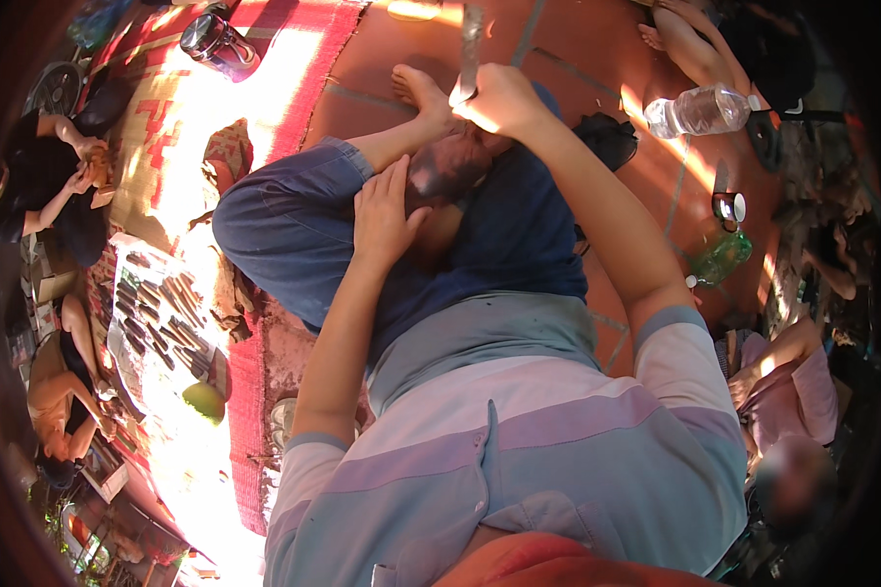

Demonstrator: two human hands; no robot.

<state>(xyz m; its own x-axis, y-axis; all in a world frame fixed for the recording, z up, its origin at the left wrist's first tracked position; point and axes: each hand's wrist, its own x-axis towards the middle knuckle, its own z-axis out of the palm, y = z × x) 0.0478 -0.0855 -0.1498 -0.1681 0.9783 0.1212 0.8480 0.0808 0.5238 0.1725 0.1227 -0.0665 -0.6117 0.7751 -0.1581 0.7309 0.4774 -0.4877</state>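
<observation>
I sit cross-legged on the floor in blue jeans [294,220] and a striped shirt. My right hand [499,98] grips the handle of a long grey blade [472,39] that points away from me. The blade's lower end meets a dark, rounded grey-brown lump [450,171] wedged between my bare foot [423,93] and my lap. My left hand [387,210] lies flat against the near left side of that lump, fingers together, steadying it. What the lump is made of I cannot tell.
A clear plastic bottle [700,110], a green bottle [722,256] and a mug [727,207] stand on the red floor to my right. To my left, a sunlit cloth [157,313] holds several dark sticks beside a green fruit [204,401]. Other people sit on both sides.
</observation>
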